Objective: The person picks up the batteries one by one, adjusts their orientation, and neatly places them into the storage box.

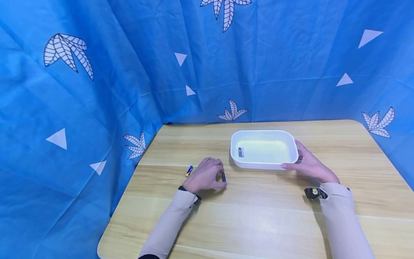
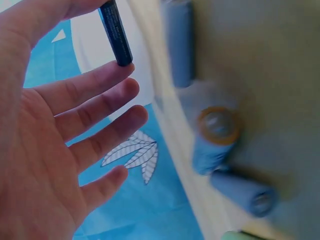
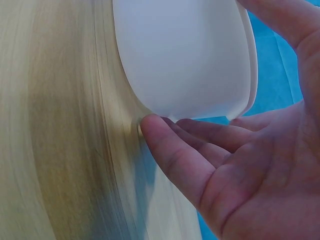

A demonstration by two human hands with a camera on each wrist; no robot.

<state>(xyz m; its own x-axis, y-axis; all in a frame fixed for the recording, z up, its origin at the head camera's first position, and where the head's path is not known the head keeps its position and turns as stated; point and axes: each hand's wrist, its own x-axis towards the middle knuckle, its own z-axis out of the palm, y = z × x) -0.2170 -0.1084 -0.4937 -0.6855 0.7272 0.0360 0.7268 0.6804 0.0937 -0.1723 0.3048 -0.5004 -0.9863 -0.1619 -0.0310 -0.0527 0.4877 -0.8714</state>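
My left hand (image 1: pixel 207 175) is low over the table, left of the white plastic container (image 1: pixel 257 166). It pinches a dark, slim battery (image 2: pixel 116 35) between thumb and index fingertip, one at each end, while the other fingers spread loosely. Beside that hand lies a blue-and-yellow battery (image 1: pixel 189 171). Several batteries show blurred in the left wrist view, one with an orange ring (image 2: pixel 217 127) round its end. My right hand (image 1: pixel 312 165) grips the container's right end, thumb along the near corner and fingers round the end wall. Inside, near the left wall, is a small dark battery (image 1: pixel 240 152).
The pale wooden table (image 1: pixel 245 223) ends at a back edge just behind the container. A blue patterned curtain (image 1: pixel 207 57) hangs behind the table and along its left side. In the left wrist view, a green object (image 2: pixel 241 235) shows at the bottom edge.
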